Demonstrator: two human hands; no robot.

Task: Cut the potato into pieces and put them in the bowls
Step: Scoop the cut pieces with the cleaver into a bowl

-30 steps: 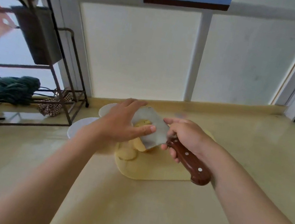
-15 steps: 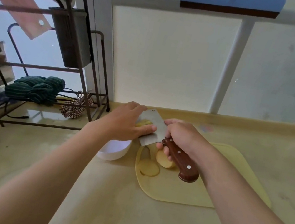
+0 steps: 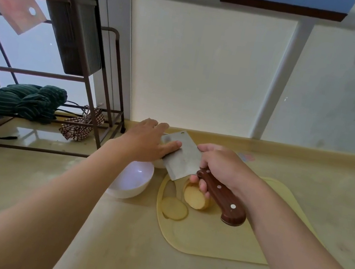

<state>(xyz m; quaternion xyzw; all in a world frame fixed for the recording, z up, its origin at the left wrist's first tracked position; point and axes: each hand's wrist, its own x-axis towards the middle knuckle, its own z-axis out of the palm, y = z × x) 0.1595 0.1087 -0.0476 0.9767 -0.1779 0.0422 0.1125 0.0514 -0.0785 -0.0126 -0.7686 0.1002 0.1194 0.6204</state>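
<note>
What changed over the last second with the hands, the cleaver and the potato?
The potato pieces that the left hand pressed against the cleaver no longer show; its thumb now rests on bare steel. Where the pieces went is hidden. Unchanged: the right hand grips the cleaver's handle, and a potato chunk and a slice lie on the cutting board.

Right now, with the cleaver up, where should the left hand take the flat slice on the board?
By its rim, from above and the left. The slice lies flat on the board, so only its thin edge offers a hold: thumb and finger on opposite edges, probably tipping the near edge up first. The chunk crowds its right side, while the side toward the bowl is free.
</note>
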